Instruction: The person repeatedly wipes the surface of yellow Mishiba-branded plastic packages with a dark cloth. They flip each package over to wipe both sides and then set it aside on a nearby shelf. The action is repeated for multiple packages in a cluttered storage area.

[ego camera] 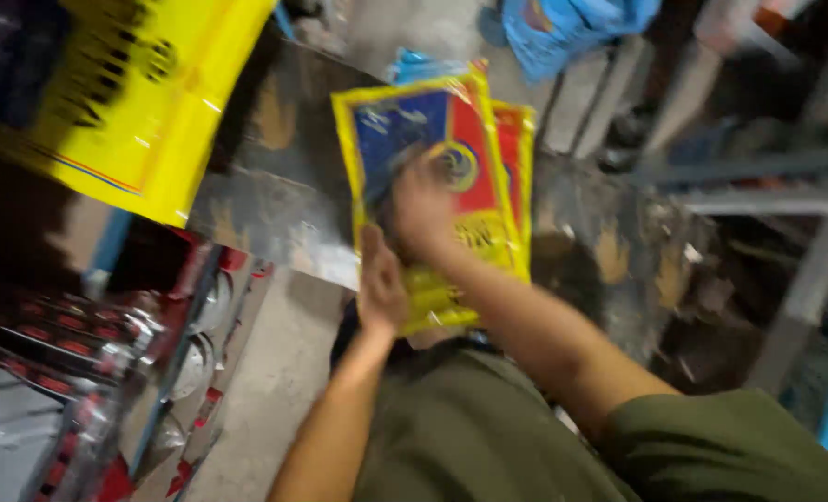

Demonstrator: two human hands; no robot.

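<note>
Packets (437,130) of shiny yellow film, each with a blue and red panel, are being held up at chest height in front of the person, above a dark, scuffed metal worktop (275,195). At least two are lying one over the other, the rear one peeking out on the right side, with something blue showing behind their top edge.

The left hand (381,288) is gripping the lower left edge of the bundle, fingers closed around it from below. The right hand (423,209) is lying across the front face near the middle; motion blur is hiding whether its fingers are curling round an edge or only pressing flat, so I cannot tell.

By the look of it, the person is gathering or squaring the bundle between both hands rather than setting it down. Handling from here is calling for a firm hold on the bottom edge, since the slick film looks likely to slide.

A large yellow sack (144,102) is hanging at upper left, a blue bag (572,23) is lying beyond the worktop, and a rack of red-labelled goods (79,353) is standing at lower left.
</note>
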